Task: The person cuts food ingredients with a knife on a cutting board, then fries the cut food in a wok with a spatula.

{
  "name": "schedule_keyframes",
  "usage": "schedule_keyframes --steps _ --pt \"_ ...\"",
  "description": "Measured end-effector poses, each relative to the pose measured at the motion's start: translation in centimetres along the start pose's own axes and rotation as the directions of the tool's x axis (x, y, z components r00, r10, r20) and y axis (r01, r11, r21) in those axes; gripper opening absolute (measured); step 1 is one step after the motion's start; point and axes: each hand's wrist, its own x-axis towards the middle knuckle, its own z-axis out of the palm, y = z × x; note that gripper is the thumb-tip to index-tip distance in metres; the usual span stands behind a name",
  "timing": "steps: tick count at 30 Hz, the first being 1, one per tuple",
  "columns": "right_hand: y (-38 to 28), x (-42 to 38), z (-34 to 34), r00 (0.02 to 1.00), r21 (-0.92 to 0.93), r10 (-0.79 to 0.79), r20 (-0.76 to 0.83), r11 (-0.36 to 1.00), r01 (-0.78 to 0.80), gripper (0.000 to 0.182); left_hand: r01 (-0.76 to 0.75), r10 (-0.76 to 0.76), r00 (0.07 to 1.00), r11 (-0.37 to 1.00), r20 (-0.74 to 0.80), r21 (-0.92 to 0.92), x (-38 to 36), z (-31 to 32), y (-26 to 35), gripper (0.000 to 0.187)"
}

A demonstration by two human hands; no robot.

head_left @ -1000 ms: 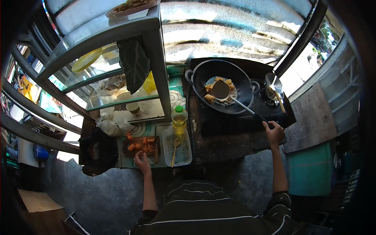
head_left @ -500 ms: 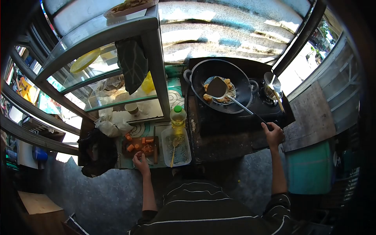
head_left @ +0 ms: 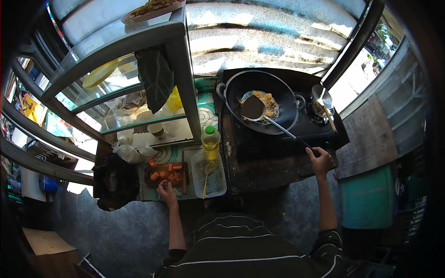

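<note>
My right hand (head_left: 321, 162) is closed around the dark handle end of a long wok spatula (head_left: 283, 130). Its broad blade rests low in a large black wok (head_left: 288, 92), over pieces of browned food (head_left: 268, 99) frying in bubbling oil. Beside the front edge of a brown chopping board (head_left: 150, 181), my left hand (head_left: 167, 192) hovers or rests with loosely bent fingers, thumb apart, and nothing visible in it. Cut orange carrot chunks (head_left: 155, 176) lie on that board, and a knife (head_left: 184, 180) lies along its right side.
A clear plastic tub (head_left: 221, 183) holds a wooden spoon (head_left: 206, 181). Behind it stands an oil bottle (head_left: 211, 141) with a green cap. The glass cabinet (head_left: 178, 55) rises at left. A small pot (head_left: 322, 103) sits on the stove's right side; a black bag (head_left: 116, 183) is left of the board.
The spatula blade has moved slightly left and toward me in the wok, uncovering more food behind it. My right hand has shifted slightly left and down; my left hand stays put.
</note>
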Motion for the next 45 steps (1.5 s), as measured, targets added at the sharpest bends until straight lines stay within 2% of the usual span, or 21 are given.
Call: schedule_keyframes --steps 5,12,15,22,25,27,31,33,34,36,37,38,39,40,42,44,45 --pt "0.0 0.6 2.3 1.0 -0.082 0.021 0.006 0.996 -0.021 0.038 -0.03 0.03 1.0 1.0 0.0 0.0 0.3 0.2 -0.6 0.018" --pt "0.1 2.1 3.2 1.0 -0.097 0.013 -0.019 0.995 -0.015 0.038 -0.033 0.032 0.999 0.998 -0.018 -0.044 0.4 0.2 -0.9 0.018" --pt "0.4 3.1 2.6 0.995 -0.028 0.094 -0.011 0.995 -0.094 0.041 -0.033 0.033 0.999 0.999 -0.019 -0.022 0.5 -0.2 -1.0 0.018" --pt "-0.5 7.8 3.9 0.986 -0.1 0.17 0.002 0.981 -0.169 0.045 -0.031 0.031 0.999 0.999 0.014 -0.009 0.6 0.4 -0.2 0.018" --pt "-0.9 8.2 4.0 0.987 -0.169 0.154 0.035 0.975 -0.146 0.045 -0.053 0.053 0.999 0.999 0.004 0.007 0.9 0.8 0.3 0.018" --pt "-0.2 7.4 4.1 0.983 -0.196 0.139 0.116 0.974 -0.115 0.045 -0.051 0.051 0.999 0.999 0.004 0.007 0.9 1.0 0.1 0.018" --pt "1.2 6.8 4.5 0.979 -0.19 0.158 0.13 0.973 -0.132 0.047 -0.065 0.066 0.998 0.997 0.012 -0.028 1.0 1.2 -0.4 0.019" --pt "2.0 7.5 4.2 0.955 -0.108 0.219 0.202 0.974 -0.2 0.05 -0.061 0.061 0.998 0.998 0.016 -0.012 0.9 1.2 -0.2 0.019" --pt "2.7 7.8 4.4 0.955 -0.105 0.219 0.198 0.974 -0.201 0.05 -0.052 0.052 0.999 0.999 0.014 0.007 0.8 1.2 0.1 0.019" --pt "4.9 8.2 5.0 0.941 0.064 0.253 0.226 0.96 -0.273 0.045 -0.065 0.065 0.998 0.998 -0.002 0.0 0.9 1.2 0.3 0.019" --pt "6.1 8.5 5.0 0.942 0.065 0.252 0.223 0.96 -0.272 0.045 -0.074 0.074 0.997 0.997 -0.019 -0.003 0.8 1.3 0.4 0.019" --pt "7.3 8.8 5.0 0.896 0.345 0.282 0.343 0.85 -0.399 0.039 -0.074 0.074 0.997 0.997 -0.02 -0.004 0.8 1.4 0.5 0.019" --pt "7.9 9.0 5.0 0.844 0.568 0.268 0.465 0.641 -0.516 0.035 -0.068 0.068 0.997 0.998 -0.029 0.013 0.7 1.4 0.9 0.019" --pt "7.2 9.0 4.0 0.844 0.569 0.267 0.465 0.64 -0.516 0.035 -0.06 0.061 0.997 0.998 -0.039 0.031 0.7 1.4 1.0 0.019" --pt "6.0 9.2 1.6 0.764 0.662 0.321 0.56 0.38 -0.645 0.026 -0.076 0.078 0.996 0.996 -0.044 0.05 0.6 1.5 1.2 0.019" --pt "7.1 10.5 1.6 0.759 0.674 0.314 0.571 0.35 -0.651 0.026 -0.087 0.091 0.994 0.994 -0.055 0.069 0.2 1.6 1.3 0.019" --pt "7.7 11.3 1.9 0.823 0.706 0.349 0.447 0.427 -0.565 0.027 -0.07 0.073 0.996 0.995 -0.052 0.064 -0.1 1.6 1.8 0.019"
